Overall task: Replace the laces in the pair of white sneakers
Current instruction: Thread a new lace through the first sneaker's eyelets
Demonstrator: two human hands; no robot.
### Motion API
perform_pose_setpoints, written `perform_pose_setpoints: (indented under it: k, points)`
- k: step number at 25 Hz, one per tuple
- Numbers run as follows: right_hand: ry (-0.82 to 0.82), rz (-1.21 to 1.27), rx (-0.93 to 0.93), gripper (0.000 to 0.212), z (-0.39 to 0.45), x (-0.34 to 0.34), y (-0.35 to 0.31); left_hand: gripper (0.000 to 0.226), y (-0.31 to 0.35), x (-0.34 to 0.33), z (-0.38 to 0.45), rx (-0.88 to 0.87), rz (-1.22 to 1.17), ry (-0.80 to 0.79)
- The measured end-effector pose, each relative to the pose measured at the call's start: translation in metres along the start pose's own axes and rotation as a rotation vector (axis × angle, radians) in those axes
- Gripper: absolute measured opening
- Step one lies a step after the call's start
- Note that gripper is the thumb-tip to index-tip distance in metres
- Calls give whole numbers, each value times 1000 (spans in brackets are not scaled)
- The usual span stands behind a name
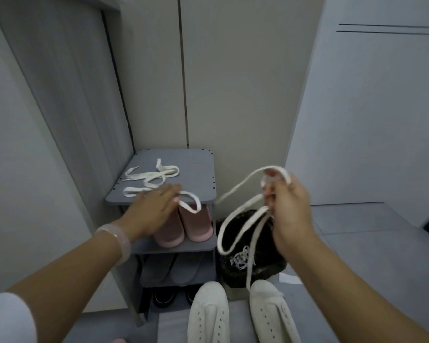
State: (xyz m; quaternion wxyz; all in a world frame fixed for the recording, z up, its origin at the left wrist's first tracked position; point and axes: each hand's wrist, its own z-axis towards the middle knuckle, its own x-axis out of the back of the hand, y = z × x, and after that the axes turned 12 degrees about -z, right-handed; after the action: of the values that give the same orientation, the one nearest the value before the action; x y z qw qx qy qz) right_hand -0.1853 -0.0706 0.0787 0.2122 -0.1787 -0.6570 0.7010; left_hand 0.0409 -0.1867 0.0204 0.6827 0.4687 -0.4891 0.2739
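The right hand (289,214) pinches a lace (235,226) bunched in loops, its tail hanging down to the right sneaker (270,315). The left hand (154,211) lies spread over a second lace (149,177) on the top of the grey rack (201,169), fingers flat and touching it at the near edge — one loop droops over that edge.

Both sneakers sit near, at the bottom, the left sneaker (208,315) beside the right; their eyelets look bare.

To do this well, I judge the left hand should close on one end of the rack lace, not its middle — then draw it free slowly so the coils do not knot. Keep the two laces apart.

A black bag (253,258) behind the sneakers bears white lettering, too blurred to read. No brand shows on the sneakers.
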Motion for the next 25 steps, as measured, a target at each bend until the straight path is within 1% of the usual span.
perform_pose_setpoints:
  k: [1,3,4,5,6,7,8,9,10,12,13,14,15,16,17,18,19,20,22,23,24,25]
  points:
    - [43,49,38,28,2,16,-8,49,-15,4,0,94,92,0]
    - [62,60,72,32,3,37,-17,45,-31,18,2,284,232,-38]
    - [35,36,68,33,1,42,-19,45,-32,25,4,365,236,-25]
    - [-22,5,49,33,-3,43,-19,46,-25,30,4,398,213,43]
    - [-104,-30,21,32,-7,41,-18,46,-17,30,4,343,146,173]
    - [-205,-79,-9,31,-12,37,-15,46,-3,27,2,224,65,315]
    - [-313,-159,-23,30,-16,34,-12,44,17,21,-4,86,-54,417]
    - [-416,-274,-13,29,-20,31,-9,38,43,13,-14,-21,-226,446]
    - [-512,-382,4,28,-25,29,-7,30,71,4,-28,-76,-442,405]
    - [-644,-492,20,26,-33,25,-6,24,119,-12,-58,-62,-896,170]
    - [-660,-502,13,26,-35,24,-4,25,136,-19,-71,-34,-1125,69]
    - [-648,-492,6,25,-37,22,-2,25,144,-26,-78,-4,-1298,12]
    - [-618,-474,2,27,-38,21,0,25,145,-32,-83,35,-1388,-25]
    - [-582,-439,-13,30,-37,21,1,25,140,-35,-88,49,-1393,-75]
    - [-553,-380,-48,32,-36,22,1,25,132,-38,-95,26,-1310,-133]
    - [-537,-311,-92,30,-36,23,0,24,123,-41,-102,-23,-1167,-153]
    - [-531,-264,-128,25,-35,24,-1,25,114,-45,-108,-49,-1020,-123]
    - [-512,-268,-146,19,-34,25,0,27,103,-45,-112,-30,-897,-43]
    - [-421,-420,-107,26,-29,29,3,29,76,-39,-111,123,-759,209]
    - [-372,-488,-69,30,-27,31,1,31,63,-28,-108,203,-747,349]
    - [-333,-520,-31,31,-24,33,-4,35,53,-15,-102,279,-806,490]
    - [-307,-502,3,30,-22,34,-11,38,43,-1,-97,357,-940,626]
